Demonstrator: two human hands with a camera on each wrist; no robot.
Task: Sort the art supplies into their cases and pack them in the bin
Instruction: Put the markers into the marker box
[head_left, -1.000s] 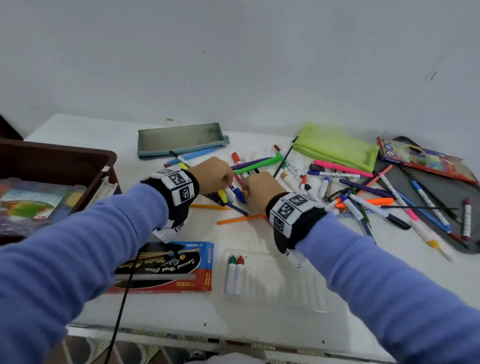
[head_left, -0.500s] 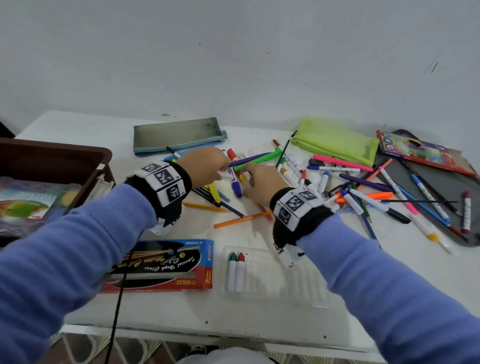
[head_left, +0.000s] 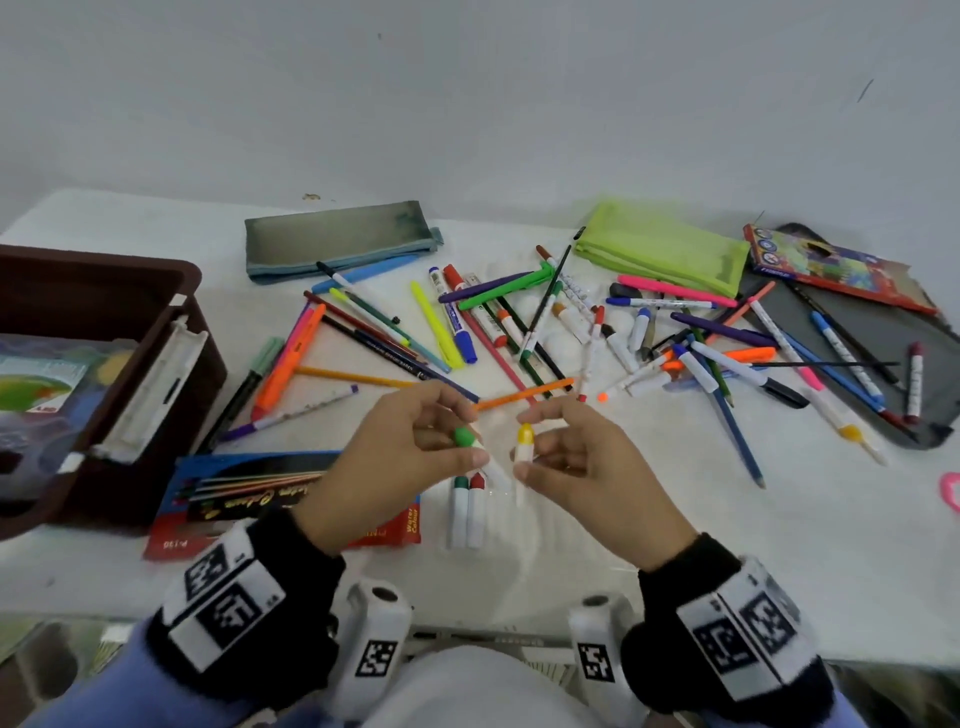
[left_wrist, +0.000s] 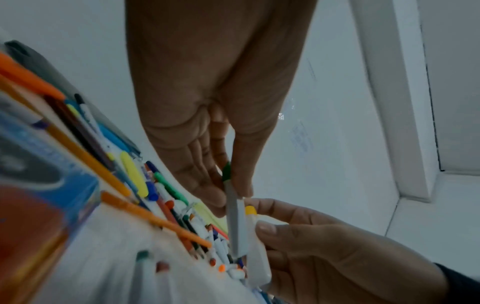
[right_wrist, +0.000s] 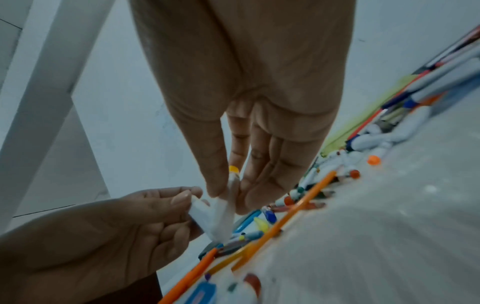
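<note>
Left hand: left hand (head_left: 400, 447) is raised above the table, thumb and fingers pinched round a green-capped marker (head_left: 470, 444), cap up, white barrel slanting down toward the tray.
Right hand: right hand (head_left: 582, 467) pinches a yellow-capped marker (head_left: 523, 441) the same way, cap up, barrel pointing down.
Why held so: judged, both are short white-barrelled markers of the same kind as the two already stowed; holding them by the upper barrel with caps up lets each be lowered straight into a slot.
Clear tray: clear plastic tray (head_left: 561, 540) lies just under the hands at the table's near edge; a green-capped and a red-capped marker (head_left: 467, 509) lie side by side at its left end.
Loose supplies: mixed pens, pencils and markers (head_left: 519, 332) lie scattered beyond the hands, well apart from the tray.
Other cases: grey pouch (head_left: 337, 239) and green pouch (head_left: 660, 249) lie flat at the back, a pencil box (head_left: 249, 499) to the tray's left.
Bin: brown bin (head_left: 104, 291) stands at the left edge, already holding packed items.
Head view only: shows tray, bin and pouches in one layout.
Left wrist view: shows the two barrels nearly touching, and the left thumb along the green-capped barrel.
Right wrist view: shows the yellow cap between thumb and fingers; tray is not legible.
</note>
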